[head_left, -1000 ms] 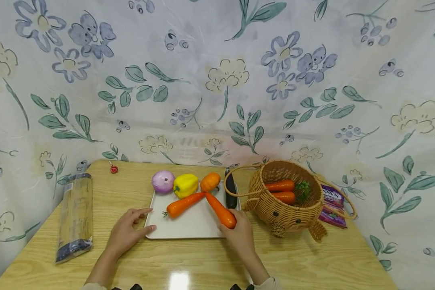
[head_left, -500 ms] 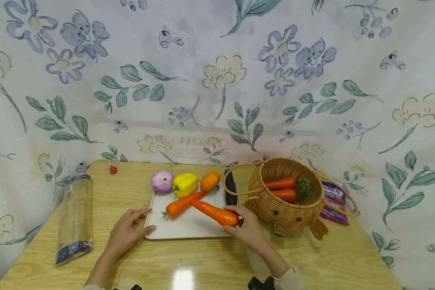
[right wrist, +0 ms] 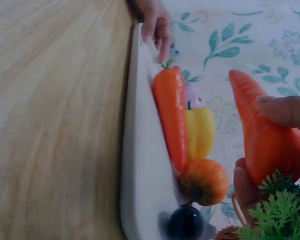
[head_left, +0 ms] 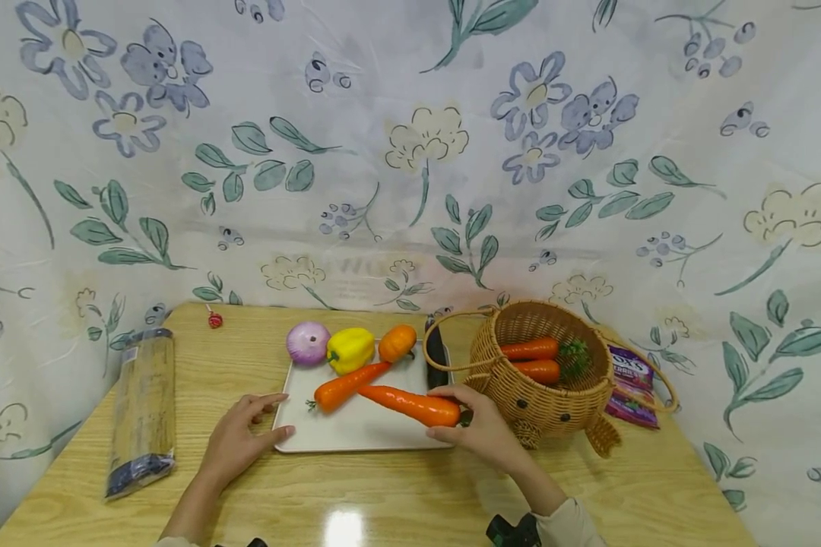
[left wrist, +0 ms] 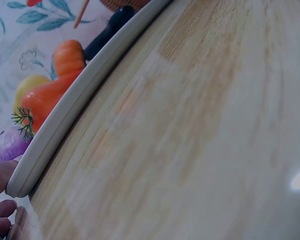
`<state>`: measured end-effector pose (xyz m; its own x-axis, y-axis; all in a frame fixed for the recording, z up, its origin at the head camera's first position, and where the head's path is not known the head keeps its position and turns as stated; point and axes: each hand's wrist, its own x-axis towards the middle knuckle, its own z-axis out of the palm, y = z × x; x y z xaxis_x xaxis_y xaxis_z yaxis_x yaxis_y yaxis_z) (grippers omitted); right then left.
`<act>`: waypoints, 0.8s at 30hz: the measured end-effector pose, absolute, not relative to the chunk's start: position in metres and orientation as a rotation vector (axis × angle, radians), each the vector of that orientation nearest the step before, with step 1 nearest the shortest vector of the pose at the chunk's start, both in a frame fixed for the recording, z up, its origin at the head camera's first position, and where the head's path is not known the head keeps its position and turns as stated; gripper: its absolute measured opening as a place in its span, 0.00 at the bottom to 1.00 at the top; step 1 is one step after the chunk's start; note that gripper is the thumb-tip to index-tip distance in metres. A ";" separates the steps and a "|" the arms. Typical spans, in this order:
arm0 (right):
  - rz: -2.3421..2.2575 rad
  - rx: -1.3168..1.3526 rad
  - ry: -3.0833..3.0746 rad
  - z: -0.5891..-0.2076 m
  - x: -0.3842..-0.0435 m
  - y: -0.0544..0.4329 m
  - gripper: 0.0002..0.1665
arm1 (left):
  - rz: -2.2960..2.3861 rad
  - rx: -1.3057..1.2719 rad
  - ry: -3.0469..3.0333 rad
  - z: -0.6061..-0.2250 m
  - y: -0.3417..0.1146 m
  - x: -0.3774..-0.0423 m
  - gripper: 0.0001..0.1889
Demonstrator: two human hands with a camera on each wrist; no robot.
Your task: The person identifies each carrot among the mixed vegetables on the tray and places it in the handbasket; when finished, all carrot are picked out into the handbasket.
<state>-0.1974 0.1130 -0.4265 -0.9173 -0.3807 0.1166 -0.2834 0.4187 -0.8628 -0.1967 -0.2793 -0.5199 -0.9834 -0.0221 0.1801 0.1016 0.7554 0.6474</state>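
My right hand (head_left: 482,427) pinches an orange carrot (head_left: 413,405) near its thick, leafy end. The carrot is raised over the white tray (head_left: 342,437), its tip pointing left; in the right wrist view its green leaves (right wrist: 275,210) show. My left hand (head_left: 246,433) rests at the tray's left edge, fingers spread and thumb on the front corner. On the tray lie a second carrot (head_left: 349,386), a yellow bell pepper (head_left: 351,350), a small orange pumpkin (head_left: 397,344) and a dark eggplant (head_left: 436,353). A purple onion (head_left: 308,343) sits at the back left corner.
Right of the tray stands a wicker basket (head_left: 520,387) with two carrots (head_left: 530,349) inside, its handle loop reaching over the eggplant. Behind it lies a purple snack bag (head_left: 632,384). A wrapped flat package (head_left: 144,410) and a red lollipop (head_left: 215,320) are at the left.
My right hand has lifted the carrot off the tray, swung it from slanting to nearly level, and drawn it slightly right. My left hand has stayed at the tray.
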 end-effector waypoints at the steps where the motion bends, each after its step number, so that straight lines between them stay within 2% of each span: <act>1: -1.523 -0.612 2.560 -0.424 -0.198 0.114 0.28 | -1.038 -0.063 -2.777 -0.520 -0.279 -0.197 0.30; 24: -1.567 -0.770 2.307 -0.389 -0.219 0.143 0.31 | -1.034 -0.043 -2.786 -0.521 -0.278 -0.197 0.30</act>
